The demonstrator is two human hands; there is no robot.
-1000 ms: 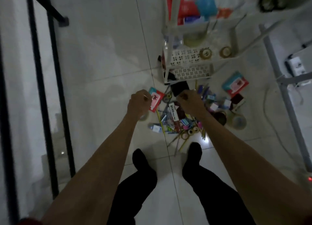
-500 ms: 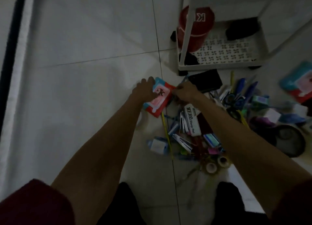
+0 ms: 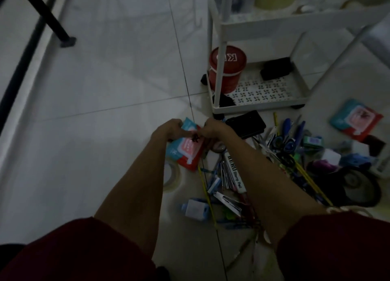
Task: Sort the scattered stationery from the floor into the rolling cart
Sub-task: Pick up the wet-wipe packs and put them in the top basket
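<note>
Tiled floor [image 3: 105, 80], dim light: you have stooped since a second ago; left hand [image 3: 168, 129] and right hand [image 3: 213, 129] now pinch the pack [image 3: 187, 152], lying near the front-left corner of the cart [image 3: 259, 105]. Pickup beginning.

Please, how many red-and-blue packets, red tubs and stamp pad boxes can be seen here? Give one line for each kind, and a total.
Red-and-blue packets: 2
Red tub: 1
Stamp pad box: 1
Total: 4
</note>
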